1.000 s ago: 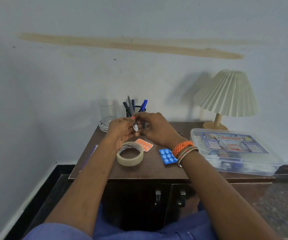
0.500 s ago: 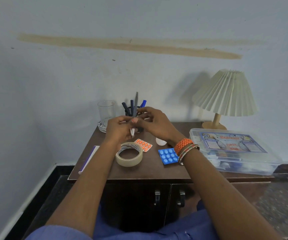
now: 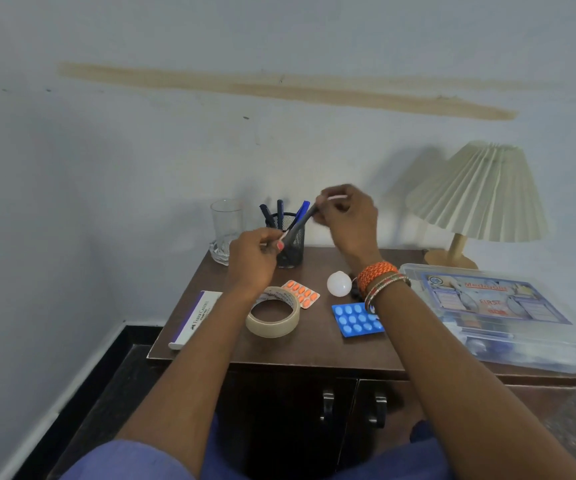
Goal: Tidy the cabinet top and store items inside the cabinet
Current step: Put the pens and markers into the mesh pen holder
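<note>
A dark grey pen (image 3: 299,223) slants above the black mesh pen holder (image 3: 292,247), which has several pens in it. My left hand (image 3: 250,259) pinches the pen's lower end. My right hand (image 3: 347,218) grips its upper end, higher and to the right. On the brown cabinet top (image 3: 314,348) lie a tape roll (image 3: 272,318), an orange pill strip (image 3: 301,293), a blue pill strip (image 3: 356,321), a white bulb (image 3: 339,284) and a white Faber-Castell box (image 3: 194,319). Both cabinet doors (image 3: 290,420) are closed.
An empty glass (image 3: 226,230) stands at the back left by the wall. A clear plastic first-aid box (image 3: 497,317) fills the right side, with a pleated lamp (image 3: 476,197) behind it. Two door handles (image 3: 328,403) sit under the front edge.
My right hand has risen and moved right, tilting the pen from upright to slanted. The white bulb it covered now shows. My left hand stayed near the holder.
</note>
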Motion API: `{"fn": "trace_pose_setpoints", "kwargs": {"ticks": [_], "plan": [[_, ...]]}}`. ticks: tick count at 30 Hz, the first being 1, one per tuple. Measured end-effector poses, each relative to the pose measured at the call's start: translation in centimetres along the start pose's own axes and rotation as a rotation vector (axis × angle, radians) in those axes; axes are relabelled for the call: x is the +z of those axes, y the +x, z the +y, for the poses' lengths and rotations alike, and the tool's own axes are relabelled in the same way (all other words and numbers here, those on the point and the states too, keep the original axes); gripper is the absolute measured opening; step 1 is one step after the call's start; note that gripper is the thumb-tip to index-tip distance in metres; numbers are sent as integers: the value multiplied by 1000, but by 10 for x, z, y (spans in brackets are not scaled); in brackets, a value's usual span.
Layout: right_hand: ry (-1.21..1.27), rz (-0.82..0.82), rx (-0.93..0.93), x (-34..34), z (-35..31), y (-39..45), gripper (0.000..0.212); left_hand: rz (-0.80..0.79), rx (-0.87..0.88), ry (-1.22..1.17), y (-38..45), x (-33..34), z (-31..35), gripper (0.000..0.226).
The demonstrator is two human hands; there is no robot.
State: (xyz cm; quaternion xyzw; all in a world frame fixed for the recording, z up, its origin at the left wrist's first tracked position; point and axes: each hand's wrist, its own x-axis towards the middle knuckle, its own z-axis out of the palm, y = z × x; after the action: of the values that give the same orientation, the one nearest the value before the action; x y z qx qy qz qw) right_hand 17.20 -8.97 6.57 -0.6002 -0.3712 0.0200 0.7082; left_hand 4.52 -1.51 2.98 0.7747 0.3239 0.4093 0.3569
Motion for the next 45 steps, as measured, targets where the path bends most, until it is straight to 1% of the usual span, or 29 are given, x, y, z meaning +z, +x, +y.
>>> {"fn": "trace_pose_setpoints", "kwargs": {"ticks": [2, 3, 4, 6, 8, 13, 18, 21, 26, 30, 36, 39, 41, 45], "plan": [[47, 185, -49, 3, 2, 18, 6, 115, -2, 48, 3, 1, 0, 30], [50, 260, -64, 5, 4, 26, 9, 136, -13, 65, 6, 3, -2, 30], [41, 312, -69, 7, 6, 32, 14, 138, -21, 83, 8, 4, -4, 30], [16, 355, -85, 13, 14, 39, 25, 111, -22, 117, 12, 8, -12, 28], [-28, 336, -109, 20, 23, 44, 24, 84, 0, 163, 17, 11, -18, 28], [-200, 216, -172, 37, 38, 54, 11, 0, 101, 350, 24, 17, -26, 36], [-474, 15, -240, 48, 51, 54, 9, -66, 130, 488, 21, 20, -40, 38], [-590, -56, -233, 49, 56, 52, 9, -81, 144, 507, 21, 19, -43, 38], [-657, -114, -150, 48, 65, 48, 4, -94, 135, 516, 21, 16, -46, 36], [-685, -128, -113, 47, 65, 45, 8, -99, 125, 522, 19, 15, -48, 35], [-686, -129, -93, 43, 62, 45, 5, -114, 116, 531, 18, 12, -50, 35], [-678, -114, -90, 42, 62, 46, 9, -111, 109, 536, 18, 11, -51, 34], [-690, -109, -93, 41, 61, 46, 13, -110, 111, 541, 19, 11, -52, 33], [-674, -67, -107, 38, 57, 44, 32, -119, 155, 575, 19, 9, -50, 34]]}}
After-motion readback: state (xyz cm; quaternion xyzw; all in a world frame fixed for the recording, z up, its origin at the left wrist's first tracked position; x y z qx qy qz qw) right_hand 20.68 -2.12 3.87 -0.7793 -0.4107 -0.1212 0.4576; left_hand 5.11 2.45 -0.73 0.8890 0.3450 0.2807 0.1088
